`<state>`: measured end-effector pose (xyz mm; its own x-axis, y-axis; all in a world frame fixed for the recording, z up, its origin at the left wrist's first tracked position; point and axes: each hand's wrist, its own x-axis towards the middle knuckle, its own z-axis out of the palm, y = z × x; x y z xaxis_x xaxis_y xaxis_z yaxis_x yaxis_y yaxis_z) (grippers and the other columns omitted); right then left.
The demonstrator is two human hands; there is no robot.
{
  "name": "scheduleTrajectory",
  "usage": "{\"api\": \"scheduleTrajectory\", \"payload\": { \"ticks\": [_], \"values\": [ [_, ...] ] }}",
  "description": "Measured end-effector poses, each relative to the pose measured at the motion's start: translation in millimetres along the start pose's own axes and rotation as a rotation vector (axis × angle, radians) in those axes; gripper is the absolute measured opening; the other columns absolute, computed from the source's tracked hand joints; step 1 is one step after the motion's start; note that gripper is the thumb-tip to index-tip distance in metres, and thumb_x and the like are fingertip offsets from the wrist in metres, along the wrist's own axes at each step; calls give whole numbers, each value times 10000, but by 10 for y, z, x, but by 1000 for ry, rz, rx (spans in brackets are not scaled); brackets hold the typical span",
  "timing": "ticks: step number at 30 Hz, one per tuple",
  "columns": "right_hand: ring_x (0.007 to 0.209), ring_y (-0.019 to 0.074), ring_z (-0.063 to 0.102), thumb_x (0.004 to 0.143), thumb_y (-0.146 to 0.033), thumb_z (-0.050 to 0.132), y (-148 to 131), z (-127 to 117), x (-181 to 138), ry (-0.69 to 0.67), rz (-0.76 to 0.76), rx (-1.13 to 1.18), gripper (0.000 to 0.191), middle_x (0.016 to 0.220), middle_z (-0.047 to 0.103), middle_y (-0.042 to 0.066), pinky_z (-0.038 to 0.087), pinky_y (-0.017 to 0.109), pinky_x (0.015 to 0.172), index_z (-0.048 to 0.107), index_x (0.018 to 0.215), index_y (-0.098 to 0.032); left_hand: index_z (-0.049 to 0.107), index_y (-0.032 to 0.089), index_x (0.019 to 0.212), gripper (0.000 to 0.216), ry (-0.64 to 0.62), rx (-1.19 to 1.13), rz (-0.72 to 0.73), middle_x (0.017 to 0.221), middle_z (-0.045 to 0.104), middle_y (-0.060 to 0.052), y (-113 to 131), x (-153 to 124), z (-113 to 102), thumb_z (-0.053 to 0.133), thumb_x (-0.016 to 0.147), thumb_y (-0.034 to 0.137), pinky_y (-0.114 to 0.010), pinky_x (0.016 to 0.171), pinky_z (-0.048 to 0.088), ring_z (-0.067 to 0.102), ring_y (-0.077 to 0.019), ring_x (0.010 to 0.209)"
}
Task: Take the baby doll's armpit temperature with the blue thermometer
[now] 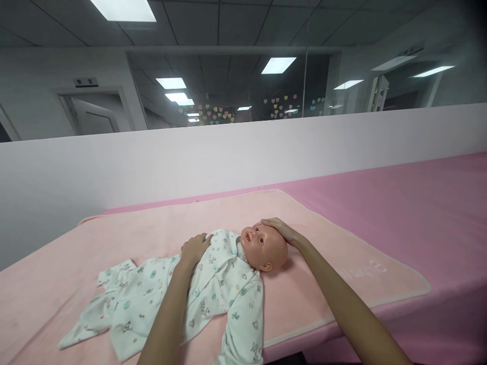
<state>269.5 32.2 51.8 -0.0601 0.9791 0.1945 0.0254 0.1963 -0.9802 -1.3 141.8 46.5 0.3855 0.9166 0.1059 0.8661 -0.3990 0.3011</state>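
Observation:
A baby doll (pixel 263 247) lies on its back on a peach mat (pixel 297 299), its head to the right and its legs to the left. It wears a white long-sleeved outfit (pixel 222 274) with small animal prints. My right hand (pixel 279 228) rests against the top of the doll's bald head, fingers stretched over its forehead. Across the doll's far side at the chest lies my left hand (pixel 196 249), fingers extended over the cloth. Part of its fingertips and the doll's far arm are hidden. The near sleeve stretches toward me.
Pink cloth (pixel 411 213) covers the surface beneath and around the mat. A low white wall (pixel 228 162) stands behind it, with glass above bearing heart stickers (pixel 216 114). The mat's near edge runs along the front right.

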Motion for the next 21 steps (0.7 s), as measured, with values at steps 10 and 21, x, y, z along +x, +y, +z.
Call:
{"api": "scheduleTrajectory", "payload": {
  "ticks": [10,21],
  "values": [
    [1037,238,560,678,-476,638,9,-180,5,96,-99,125,378,1100,630,86,381,381,930,684,922,-191,627,218,969,441,38,-162,-22,1032,650,-99,-30,-6,-6,375,772,523,-378,817,412,571,-295,985],
    [900,223,595,724,-489,562,-31,34,-34,7,19,-20,387,904,684,65,413,341,861,686,841,-141,615,133,937,432,-58,-945,272,861,653,-90,344,-270,-157,582,684,483,-265,690,437,593,-183,789]
  ]
}}
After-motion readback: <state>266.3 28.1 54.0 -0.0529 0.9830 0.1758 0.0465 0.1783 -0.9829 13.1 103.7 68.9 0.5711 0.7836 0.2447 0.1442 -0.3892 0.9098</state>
